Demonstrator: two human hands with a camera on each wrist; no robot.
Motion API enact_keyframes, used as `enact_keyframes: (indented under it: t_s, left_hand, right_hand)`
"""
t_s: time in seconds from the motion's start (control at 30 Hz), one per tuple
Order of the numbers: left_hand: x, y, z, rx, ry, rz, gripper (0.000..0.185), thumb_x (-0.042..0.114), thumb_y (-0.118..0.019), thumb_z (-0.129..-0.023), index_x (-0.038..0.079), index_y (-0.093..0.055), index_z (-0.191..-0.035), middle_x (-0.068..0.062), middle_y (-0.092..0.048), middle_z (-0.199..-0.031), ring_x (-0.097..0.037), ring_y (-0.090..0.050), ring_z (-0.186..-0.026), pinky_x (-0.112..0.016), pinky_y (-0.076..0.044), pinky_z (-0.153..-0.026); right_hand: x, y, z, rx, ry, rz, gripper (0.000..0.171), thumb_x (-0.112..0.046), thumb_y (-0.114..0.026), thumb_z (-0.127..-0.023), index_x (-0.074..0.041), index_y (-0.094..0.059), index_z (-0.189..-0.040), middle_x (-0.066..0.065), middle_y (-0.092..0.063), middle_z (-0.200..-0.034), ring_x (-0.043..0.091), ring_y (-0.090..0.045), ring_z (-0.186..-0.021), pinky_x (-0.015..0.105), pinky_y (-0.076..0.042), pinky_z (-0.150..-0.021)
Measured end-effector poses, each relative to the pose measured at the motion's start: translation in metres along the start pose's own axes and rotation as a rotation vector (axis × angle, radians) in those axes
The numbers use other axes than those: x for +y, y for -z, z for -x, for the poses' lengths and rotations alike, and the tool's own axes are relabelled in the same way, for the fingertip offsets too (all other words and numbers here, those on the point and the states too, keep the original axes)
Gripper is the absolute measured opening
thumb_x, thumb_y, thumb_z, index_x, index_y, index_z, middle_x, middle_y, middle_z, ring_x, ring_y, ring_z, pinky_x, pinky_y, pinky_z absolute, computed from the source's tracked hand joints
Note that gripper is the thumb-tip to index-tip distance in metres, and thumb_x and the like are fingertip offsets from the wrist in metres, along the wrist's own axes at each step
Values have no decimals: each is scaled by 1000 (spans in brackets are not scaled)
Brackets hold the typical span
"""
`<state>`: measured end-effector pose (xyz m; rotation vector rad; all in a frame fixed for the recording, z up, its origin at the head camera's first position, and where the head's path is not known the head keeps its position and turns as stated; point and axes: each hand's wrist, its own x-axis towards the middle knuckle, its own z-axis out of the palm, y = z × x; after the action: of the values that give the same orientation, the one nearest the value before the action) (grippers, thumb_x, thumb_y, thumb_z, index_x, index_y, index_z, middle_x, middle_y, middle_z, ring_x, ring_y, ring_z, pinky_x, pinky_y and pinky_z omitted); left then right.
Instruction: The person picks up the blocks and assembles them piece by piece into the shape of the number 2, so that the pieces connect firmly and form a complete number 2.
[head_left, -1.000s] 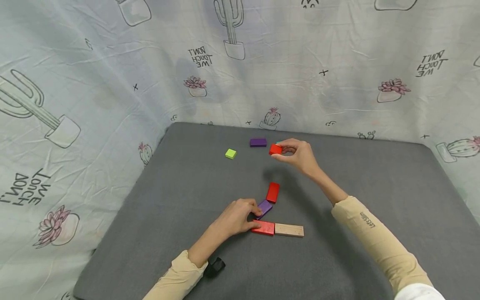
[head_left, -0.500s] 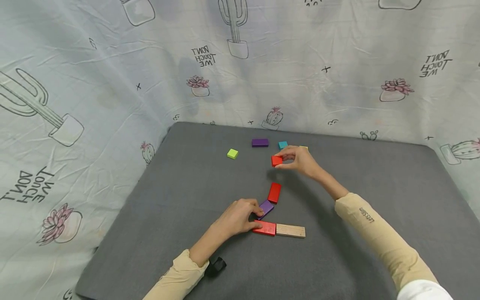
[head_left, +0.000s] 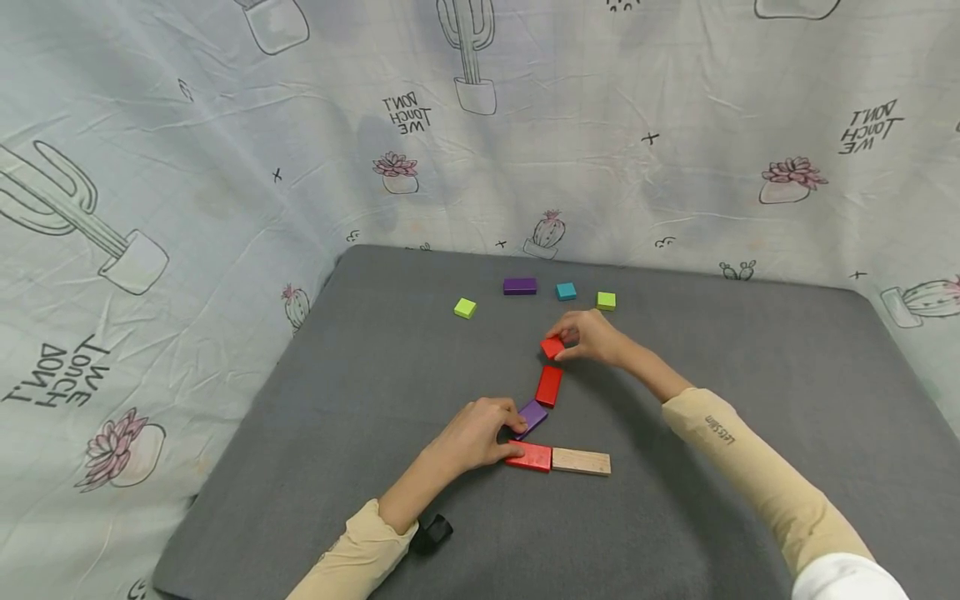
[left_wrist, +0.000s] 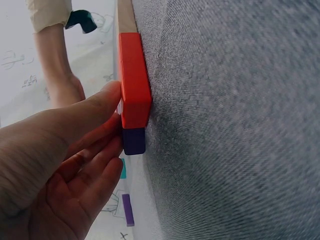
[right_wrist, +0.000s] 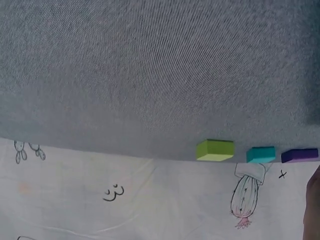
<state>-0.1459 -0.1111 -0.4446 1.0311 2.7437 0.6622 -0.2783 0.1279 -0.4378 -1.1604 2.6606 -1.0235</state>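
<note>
My right hand (head_left: 592, 336) pinches a small red block (head_left: 552, 347) between thumb and fingers, close over the far end of a longer red block (head_left: 549, 386). A purple block (head_left: 532, 416) lies slanted at that block's near end. My left hand (head_left: 478, 432) rests over the near blocks, fingertips at the purple block and thumb touching another red block (head_left: 530, 456). A plain wooden block (head_left: 581, 462) continues that row to the right. The left wrist view shows the thumb on the red block (left_wrist: 134, 75) and the fingers loosely extended beside the purple one (left_wrist: 134, 141).
At the back of the grey table (head_left: 360, 333) lie a dark purple block (head_left: 520, 287), a blue block (head_left: 566, 292) and two lime blocks, one on the right (head_left: 606, 301), one on the left (head_left: 465, 308). A patterned cloth (head_left: 585, 125) hangs behind.
My right hand has come nearer from the back of the table with the small red block, which is now tilted just beyond the longer red one. The left hand stays in place.
</note>
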Motion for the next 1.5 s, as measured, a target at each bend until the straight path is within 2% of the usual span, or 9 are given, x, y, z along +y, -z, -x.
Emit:
enact_keyframes:
  t_s: [0.2,0.37,0.7,1.0,1.5]
  left_hand:
    - [-1,-1,0,11,-10,-3,31,27,-83,-76,10,-76,-101,4,-66,-92,-10,-64,-88,-25,-52,-77]
    - [0,-1,1,11,-10,-8,31,28,-82,-76,11,-76,-101,4,-65,-92,-10,-64,-88,-25,-51,-76]
    - [1,-1,2,24,-5,5,31,27,-83,-76,10,-76,-101,4,-65,-92,-11,-64,-87,-22,-50,-71]
    - [0,0,1,27,-8,11,31,27,-83,-76,10,-76,-101,4,-65,-91,-11,-64,-87,-23,-51,-73]
    - [-1,-1,0,28,-13,18,31,26,-83,-76,10,-76,-101,4,-65,-92,-11,-64,-88,-24,-51,-75]
  right_hand:
    - [0,-4,1,-30,1,41,31,4,-81,-70,6,-72,-100,19,-66,-101,30,-67,-91,34,-55,-75]
    - [1,-6,1,-38,17,80,30,6,-79,-72,7,-72,-101,19,-66,-101,30,-66,-91,32,-55,-74]
    - [2,-9,1,-84,-9,75,31,8,-77,-73,8,-70,-103,19,-65,-103,29,-66,-91,32,-55,-74]
    - [5,-9,2,-81,20,112,31,9,-75,-73,8,-70,-104,21,-65,-103,29,-66,-89,33,-56,-72]
    - [5,-10,4,-105,-20,115,33,9,-73,-73,7,-70,-106,21,-65,-104,26,-63,-87,36,-55,-73]
